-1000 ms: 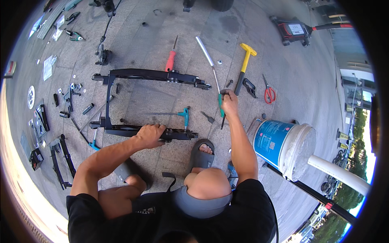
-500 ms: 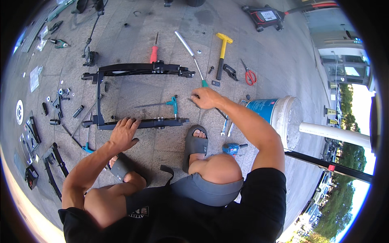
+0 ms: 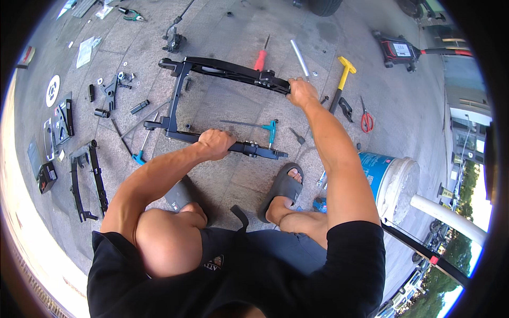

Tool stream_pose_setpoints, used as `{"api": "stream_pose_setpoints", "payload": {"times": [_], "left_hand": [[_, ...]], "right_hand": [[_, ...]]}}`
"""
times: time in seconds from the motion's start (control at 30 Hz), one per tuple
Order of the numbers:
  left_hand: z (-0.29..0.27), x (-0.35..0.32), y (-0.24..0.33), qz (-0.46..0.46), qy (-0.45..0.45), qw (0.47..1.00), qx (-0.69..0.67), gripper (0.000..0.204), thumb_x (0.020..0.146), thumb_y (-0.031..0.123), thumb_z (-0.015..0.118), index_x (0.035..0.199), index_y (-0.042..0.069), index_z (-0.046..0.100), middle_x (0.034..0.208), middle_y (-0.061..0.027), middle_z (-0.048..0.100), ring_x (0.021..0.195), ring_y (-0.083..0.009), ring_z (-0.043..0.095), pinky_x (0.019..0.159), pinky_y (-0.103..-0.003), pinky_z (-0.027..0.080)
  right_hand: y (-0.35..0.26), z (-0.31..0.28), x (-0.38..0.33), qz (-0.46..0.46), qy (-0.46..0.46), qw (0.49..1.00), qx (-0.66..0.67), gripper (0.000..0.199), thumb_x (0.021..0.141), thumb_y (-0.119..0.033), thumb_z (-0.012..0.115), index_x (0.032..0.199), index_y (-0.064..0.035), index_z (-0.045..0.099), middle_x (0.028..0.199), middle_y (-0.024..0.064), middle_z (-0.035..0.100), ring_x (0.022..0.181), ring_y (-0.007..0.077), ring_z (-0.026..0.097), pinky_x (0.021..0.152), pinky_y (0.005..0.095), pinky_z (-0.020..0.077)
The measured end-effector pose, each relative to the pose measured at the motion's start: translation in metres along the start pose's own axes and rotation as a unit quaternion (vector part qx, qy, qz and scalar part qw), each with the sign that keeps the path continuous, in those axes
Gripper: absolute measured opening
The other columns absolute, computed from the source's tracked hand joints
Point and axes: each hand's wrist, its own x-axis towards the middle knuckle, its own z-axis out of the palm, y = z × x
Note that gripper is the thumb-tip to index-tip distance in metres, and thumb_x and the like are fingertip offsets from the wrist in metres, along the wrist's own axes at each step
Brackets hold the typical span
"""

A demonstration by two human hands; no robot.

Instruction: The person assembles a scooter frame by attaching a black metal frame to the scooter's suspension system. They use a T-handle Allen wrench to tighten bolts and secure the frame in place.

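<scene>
Beside a blue-labelled bucket (image 3: 389, 180) (white-lidded) both hands' fingers grip the black frame (image 3: 175, 95) — left hand (image 3: 214, 143), right hand (image 3: 301, 93).

I'm squatting on the paved ground (image 3: 222, 175) of an open-air repair yard, with a hammer (image 3: 343, 74), screwdriver (image 3: 261, 57), floor jack (image 3: 397, 49) and loose metal parts (image 3: 114, 87) scattered around me.

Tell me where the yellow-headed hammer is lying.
In the head view the yellow-headed hammer lies on the pavement at upper right, just beyond the right hand, with the red-handled scissors to its right.
</scene>
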Motion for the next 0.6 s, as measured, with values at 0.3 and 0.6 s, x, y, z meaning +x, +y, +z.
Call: {"api": "stream_pose_setpoints", "payload": {"times": [0.3, 0.6], "left_hand": [[-0.025, -0.013, 0.024, 0.009, 0.056, 0.998, -0.031, 0.027, 0.077, 0.02, 0.068, 0.1, 0.008, 0.061, 0.09, -0.0125, 0.064, 0.088, -0.0312, 0.065, 0.083, -0.043, 0.045], [-0.056, -0.039, 0.054, 0.114, 0.143, 0.967, -0.176, 0.042, 0.073, 0.027, 0.072, 0.107, 0.008, 0.058, 0.091, -0.0099, 0.061, 0.087, -0.0299, 0.064, 0.081, -0.045, 0.041]], "right_hand": [[0.0, -0.068, 0.009, -0.053, 0.033, 0.993, -0.096, 0.025, 0.076, -0.013, 0.064, 0.099, -0.0031, 0.064, 0.09, 0.0199, 0.069, 0.085, 0.0381, 0.067, 0.074, 0.0465, 0.0545], [-0.045, -0.206, -0.025, -0.172, 0.1, 0.943, -0.266, 0.009, 0.07, -0.003, 0.064, 0.074, -0.0049, 0.072, 0.081, 0.0158, 0.07, 0.079, 0.031, 0.07, 0.07, 0.0399, 0.0559]]}}
